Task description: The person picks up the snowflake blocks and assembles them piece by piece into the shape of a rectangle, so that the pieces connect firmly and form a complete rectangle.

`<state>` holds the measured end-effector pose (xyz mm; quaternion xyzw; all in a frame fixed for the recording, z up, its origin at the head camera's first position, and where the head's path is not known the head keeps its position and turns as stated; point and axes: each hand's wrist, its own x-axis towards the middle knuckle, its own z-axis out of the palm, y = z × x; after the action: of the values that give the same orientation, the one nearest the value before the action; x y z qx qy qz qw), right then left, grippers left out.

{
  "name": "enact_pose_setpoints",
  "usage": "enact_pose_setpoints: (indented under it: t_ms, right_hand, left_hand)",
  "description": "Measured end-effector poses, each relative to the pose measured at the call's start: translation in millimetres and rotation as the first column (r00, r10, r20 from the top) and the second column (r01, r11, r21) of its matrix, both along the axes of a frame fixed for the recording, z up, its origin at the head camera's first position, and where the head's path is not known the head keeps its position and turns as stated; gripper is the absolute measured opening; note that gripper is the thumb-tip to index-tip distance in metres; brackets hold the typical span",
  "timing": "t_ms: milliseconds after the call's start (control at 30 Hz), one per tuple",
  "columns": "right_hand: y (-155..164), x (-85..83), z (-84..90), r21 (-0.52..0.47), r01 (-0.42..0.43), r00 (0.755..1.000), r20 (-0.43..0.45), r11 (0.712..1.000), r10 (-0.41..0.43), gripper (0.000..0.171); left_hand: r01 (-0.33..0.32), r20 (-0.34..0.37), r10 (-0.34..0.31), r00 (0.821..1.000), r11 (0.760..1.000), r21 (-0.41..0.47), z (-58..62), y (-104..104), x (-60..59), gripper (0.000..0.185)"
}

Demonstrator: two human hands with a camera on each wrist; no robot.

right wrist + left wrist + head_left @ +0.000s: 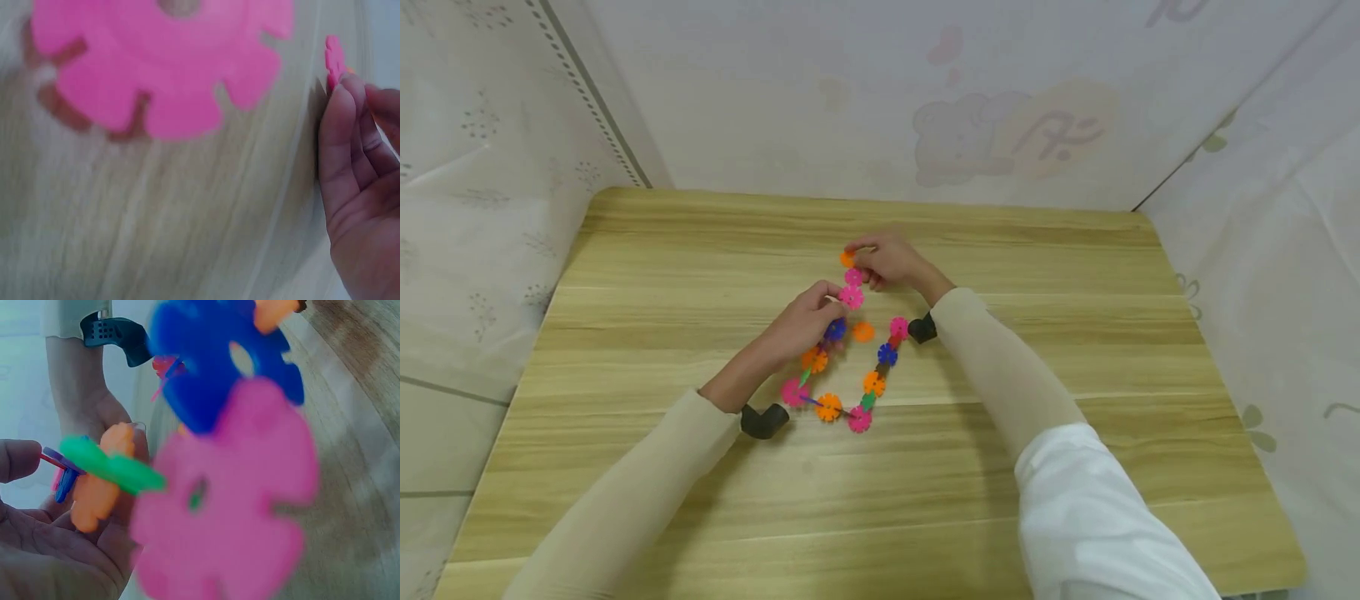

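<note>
A chain of slotted flower-shaped plastic discs lies between the hands, looping across the table. In the head view my right hand [891,260] pinches its upper end, by the small orange disc [847,259] and a pink disc [853,277]. Just below and to the left, my left hand [805,323] holds the chain near another pink disc [851,297] and a blue disc [835,329]. Close to the left wrist camera hang a large blurred pink disc [231,506], a green disc [109,465] and an orange disc [103,481]. The left fingertips are partly hidden.
A wooden table [1037,492] carries everything, with pale patterned cloth [850,100] behind it and at both sides. Black wrist mounts [764,422] stick out from both wrists, near the chain's pink discs [795,392].
</note>
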<state>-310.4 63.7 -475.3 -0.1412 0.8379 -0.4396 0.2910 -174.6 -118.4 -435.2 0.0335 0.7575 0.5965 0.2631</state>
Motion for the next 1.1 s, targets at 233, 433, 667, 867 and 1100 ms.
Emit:
enact_pose_setpoints:
  t_ms: [233,433,667,867,1100]
  right_hand:
    - [-6.0,2.9,-0.7,0.074,-0.010,0.999,-0.032,0.997,0.013,0.041]
    - [-9.9,6.6,2.9,0.102,0.014,0.998,-0.056,0.995,-0.008,0.040]
    - [-13.3,5.6,5.9,0.176,0.029,0.996,-0.088,0.984,-0.013,0.034]
    - [-12.7,6.6,6.3,0.163,0.081,0.996,-0.055,0.983,-0.073,0.033]
    - [0.4,5.8,-1.6,-0.004,0.128,0.992,-0.003,0.992,-0.128,0.024]
  left_hand:
    - [0.003,-0.004,-0.003,1.000,1.000,0.003,-1.3,-0.3,-1.1,0.031]
    - [0.017,-0.027,-0.018,0.999,1.000,-0.023,-3.0,-0.3,-2.0,0.030]
    - [0.017,-0.053,-0.020,0.998,0.998,-0.057,-3.6,0.5,-2.2,0.029]
    - [0.004,-0.009,-0.004,1.000,1.000,-0.010,-4.3,0.4,-2.8,0.029]
    - [0.006,-0.007,-0.006,1.000,1.000,-0.021,-4.1,-1.8,-3.3,0.031]
